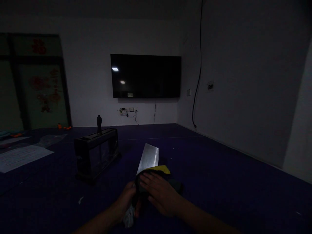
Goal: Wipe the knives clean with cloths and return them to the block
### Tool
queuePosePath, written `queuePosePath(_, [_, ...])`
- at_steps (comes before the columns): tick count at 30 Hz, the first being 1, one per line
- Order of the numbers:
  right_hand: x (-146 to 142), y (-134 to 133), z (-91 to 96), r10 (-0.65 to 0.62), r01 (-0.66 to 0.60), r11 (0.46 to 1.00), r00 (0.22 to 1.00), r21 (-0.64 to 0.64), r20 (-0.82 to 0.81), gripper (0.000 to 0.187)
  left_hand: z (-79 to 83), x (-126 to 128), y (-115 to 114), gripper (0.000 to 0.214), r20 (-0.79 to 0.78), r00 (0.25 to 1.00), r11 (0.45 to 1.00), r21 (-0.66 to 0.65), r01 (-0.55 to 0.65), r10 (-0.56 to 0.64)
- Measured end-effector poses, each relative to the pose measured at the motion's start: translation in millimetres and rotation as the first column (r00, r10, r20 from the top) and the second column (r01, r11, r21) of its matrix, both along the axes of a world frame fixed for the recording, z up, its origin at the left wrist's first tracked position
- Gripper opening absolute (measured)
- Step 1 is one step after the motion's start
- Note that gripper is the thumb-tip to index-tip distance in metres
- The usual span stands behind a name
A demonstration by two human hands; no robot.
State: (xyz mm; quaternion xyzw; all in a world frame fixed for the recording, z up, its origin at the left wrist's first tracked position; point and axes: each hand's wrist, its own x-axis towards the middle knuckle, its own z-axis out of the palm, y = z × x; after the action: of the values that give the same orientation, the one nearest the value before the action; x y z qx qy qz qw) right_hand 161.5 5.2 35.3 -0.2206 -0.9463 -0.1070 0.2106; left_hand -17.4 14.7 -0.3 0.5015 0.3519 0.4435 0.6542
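Observation:
A kitchen cleaver [149, 156] points away from me, its broad metal blade catching the light. My left hand [127, 197] is closed round its handle end, where a piece of crinkled clear plastic [129, 217] hangs below the fingers. A dark cloth with a yellow side [162, 169] lies over the lower blade. My right hand [161, 195] presses that cloth against the blade, fingers together. The cloth and hands hide the handle and the near part of the blade.
A dark knife block [84, 162] with one black handle [99, 123] sticking up stands to the left on the purple surface [207, 182]. Printed paper [26, 156] and clear plastic [51, 139] lie farther left. A television [146, 76] hangs on the back wall.

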Motion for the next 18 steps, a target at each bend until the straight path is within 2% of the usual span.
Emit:
queuePosePath(4, [0,0,-0.3,-0.035,0.035,0.999,0.999,-0.018,0.013,0.05,-3.5,0,5,0.034,0.018,0.997,0.996,-0.04,-0.076,0.076])
queuePosePath(7, [1,0,-4.4,-0.051,0.052,0.998,0.998,0.038,-0.031,0.049,-6.3,-1,8,0.029,0.025,0.994,0.99,-0.092,-0.107,0.11])
queuePosePath(12, [3,5,-13.9,-0.114,0.138,0.975,0.983,0.173,-0.143,0.045,-6.7,-1,9,0.03,0.051,0.996,0.994,-0.091,-0.066,0.071])
queuePosePath(15, [3,8,-18.3,-0.173,0.219,0.952,0.962,0.214,-0.211,0.04,-4.8,-1,8,0.031,0.056,0.997,0.995,-0.089,-0.04,0.045])
queuePosePath(18, [4,9,-21.6,-0.182,0.241,0.941,0.952,0.238,-0.245,0.038,-3.3,-1,8,0.028,0.056,0.997,0.994,-0.099,-0.039,0.045])
